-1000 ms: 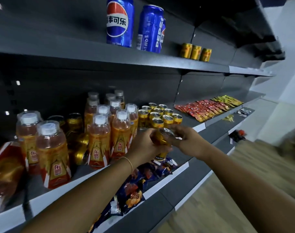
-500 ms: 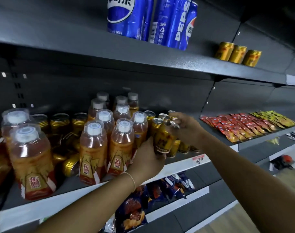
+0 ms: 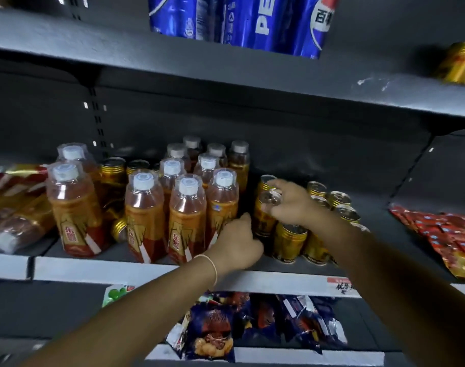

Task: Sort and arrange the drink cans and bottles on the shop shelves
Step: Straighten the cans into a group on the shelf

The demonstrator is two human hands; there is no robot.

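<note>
- The gold can [image 3: 264, 221] stands upright over the middle shelf [image 3: 146, 270], in the gap between the orange bottles [image 3: 189, 221] and the block of matching cans [image 3: 289, 242] (its base is hidden, so I cannot tell whether it has touched down).
- The right hand [image 3: 292, 205] holds it from above, with fingers [image 3: 277, 184] and thumb pinched on the top rim, likely to steer it into the narrow slot without knocking its neighbours.
- The left hand [image 3: 239, 243] sits at the can's lower left side, thumb up beside the nearest bottle. Its fingers are hidden, so I cannot tell whether they are clamped or loose; it probably steadies the base.
</note>
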